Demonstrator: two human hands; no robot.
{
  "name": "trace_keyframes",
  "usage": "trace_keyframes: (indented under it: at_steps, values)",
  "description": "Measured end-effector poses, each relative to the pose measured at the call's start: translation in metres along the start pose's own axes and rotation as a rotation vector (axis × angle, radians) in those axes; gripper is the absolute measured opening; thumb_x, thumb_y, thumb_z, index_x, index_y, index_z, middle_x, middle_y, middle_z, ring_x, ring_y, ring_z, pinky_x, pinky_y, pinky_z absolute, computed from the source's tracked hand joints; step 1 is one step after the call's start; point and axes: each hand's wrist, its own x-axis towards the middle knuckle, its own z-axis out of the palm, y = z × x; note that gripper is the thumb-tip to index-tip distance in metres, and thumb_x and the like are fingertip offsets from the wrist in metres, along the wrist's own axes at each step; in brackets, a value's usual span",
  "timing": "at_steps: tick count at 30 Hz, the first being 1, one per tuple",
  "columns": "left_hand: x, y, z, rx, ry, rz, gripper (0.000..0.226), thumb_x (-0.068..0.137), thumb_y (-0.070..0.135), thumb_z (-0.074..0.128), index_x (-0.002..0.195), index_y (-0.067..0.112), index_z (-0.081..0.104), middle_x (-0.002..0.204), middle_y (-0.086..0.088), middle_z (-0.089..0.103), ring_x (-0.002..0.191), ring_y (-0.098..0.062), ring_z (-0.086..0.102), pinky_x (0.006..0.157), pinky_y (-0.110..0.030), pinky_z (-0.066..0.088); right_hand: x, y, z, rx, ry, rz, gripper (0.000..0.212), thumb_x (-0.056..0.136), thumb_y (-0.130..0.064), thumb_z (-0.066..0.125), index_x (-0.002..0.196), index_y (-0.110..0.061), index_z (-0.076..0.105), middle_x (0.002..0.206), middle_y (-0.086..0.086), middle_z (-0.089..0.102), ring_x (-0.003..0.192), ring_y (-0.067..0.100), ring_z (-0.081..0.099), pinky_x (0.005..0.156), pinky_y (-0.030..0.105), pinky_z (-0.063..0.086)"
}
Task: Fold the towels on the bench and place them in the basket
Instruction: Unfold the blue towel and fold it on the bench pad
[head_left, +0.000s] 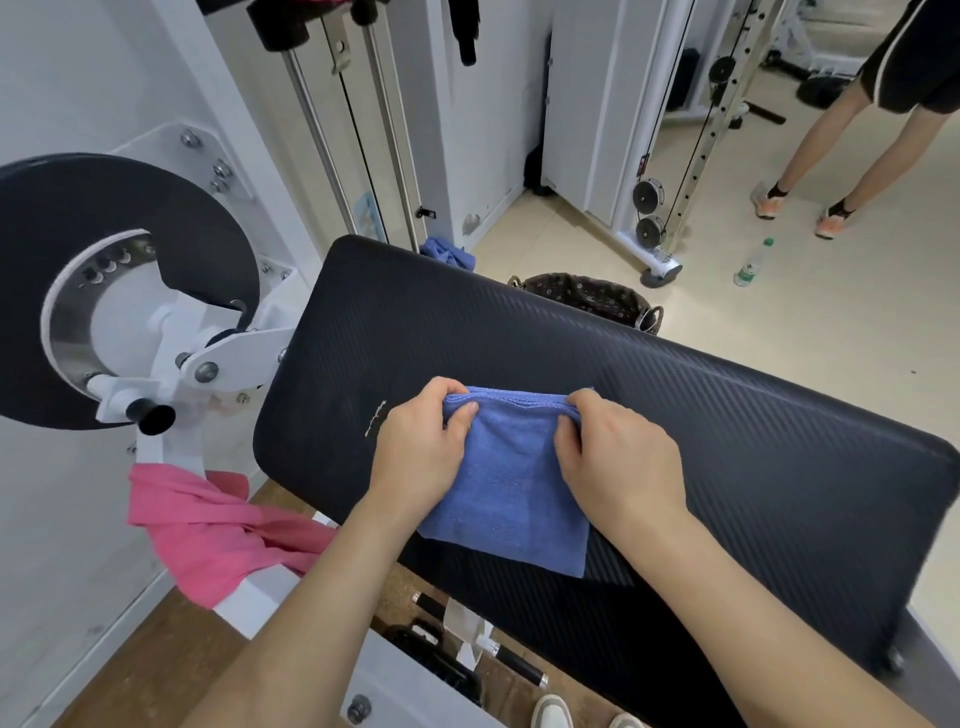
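A folded blue towel (511, 483) lies on the black padded bench (727, 441), near its front edge. My left hand (421, 441) pinches the towel's far left corner, thumb on top. My right hand (613, 447) pinches the far right corner in the same way. Beyond the bench's far edge stands a woven basket (587, 299) with a dark patterned lining, partly hidden by the bench. A second blue towel (449, 253) lies crumpled behind the bench's far left corner. A pink towel (208, 525) hangs over the white machine frame at the left.
A white gym machine with a black disc (104, 260) stands close on the left. A person (852, 119) walks at the far right, near a plastic bottle (750, 262) on the floor. Cable machine rails stand behind the bench. My shoes (553, 714) show at the bottom.
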Motion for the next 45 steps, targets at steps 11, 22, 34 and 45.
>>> trace_keyframes:
  at_steps: [11, 22, 34, 45]
  values:
    - [0.004, 0.008, 0.003, 0.224, 0.01, 0.011, 0.015, 0.1, 0.034, 0.043, 0.101, 0.023, 0.053, 0.084, 0.009, 0.062, 0.075, -0.013, 0.061, 0.07, -0.031, 0.043, 0.006, 0.003, 0.002, -0.044, 0.054, -0.042, 0.024, 0.096, -0.03, 0.034, 0.093, -0.022, 0.056, 0.071, -0.005, 0.06, 0.064, 0.022, 0.056, 0.064, 0.035, 0.043]
    - [-0.012, 0.029, -0.002, 0.517, 0.36, 0.476, 0.012, 0.08, 0.005, 0.069, 0.09, 0.011, 0.066, 0.091, -0.008, 0.057, 0.076, -0.027, 0.051, 0.059, -0.04, 0.047, 0.019, 0.005, -0.001, -0.146, 0.184, -0.248, 0.018, 0.079, -0.006, 0.062, 0.093, -0.015, 0.067, 0.095, 0.002, 0.061, 0.087, 0.028, 0.054, 0.063, 0.039, 0.042]
    - [-0.045, -0.007, 0.035, 0.598, -0.193, 0.481, 0.09, 0.086, 0.072, 0.038, 0.154, 0.019, 0.012, 0.163, -0.006, 0.006, 0.15, -0.026, 0.002, 0.117, -0.053, 0.019, -0.029, 0.025, 0.019, -0.189, 0.097, -0.687, 0.052, 0.087, -0.023, 0.042, 0.133, -0.002, 0.054, 0.144, 0.013, 0.048, 0.136, 0.03, 0.041, 0.109, 0.042, 0.038]
    - [-0.08, -0.019, 0.004, 0.282, -0.038, 0.63, 0.045, 0.082, 0.031, 0.065, 0.124, 0.015, 0.056, 0.133, -0.004, 0.05, 0.122, -0.024, 0.047, 0.103, -0.035, 0.04, -0.035, 0.027, 0.012, -0.416, -0.128, -0.55, 0.068, 0.093, -0.052, 0.033, 0.143, -0.006, 0.042, 0.151, 0.011, 0.038, 0.141, 0.026, 0.034, 0.109, 0.059, 0.026]
